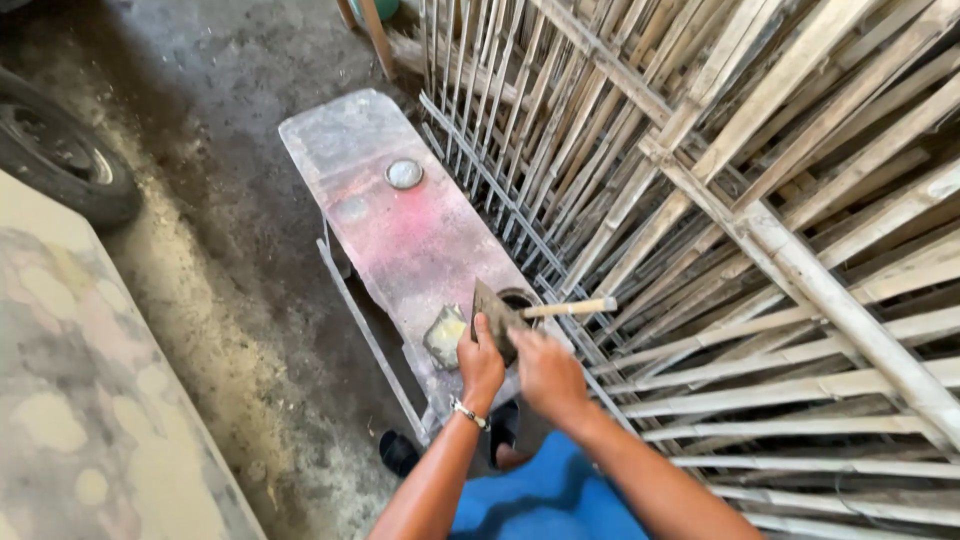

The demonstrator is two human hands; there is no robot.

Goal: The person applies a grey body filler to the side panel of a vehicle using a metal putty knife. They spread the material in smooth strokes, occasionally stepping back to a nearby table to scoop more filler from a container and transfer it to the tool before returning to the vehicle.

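Two hands meet over the near end of the worn bench [400, 225], just past my knees. My left hand [480, 362], bracelet at the wrist, is clamped on the lower edge of a flat dark blade [494, 310], thumb pressed up against its face. My right hand [547, 372] is closed beside it at 3 o'clock; its fingers are turned away, so I cannot tell what they grip. A pale wooden handle [570, 309] juts from the blade toward 2 o'clock. Behind the blade sits a dark round tin [519, 298]. At 9 o'clock of my left hand lies a pale block [444, 335]. Bamboo lattice panels [760, 230] lean along the right.
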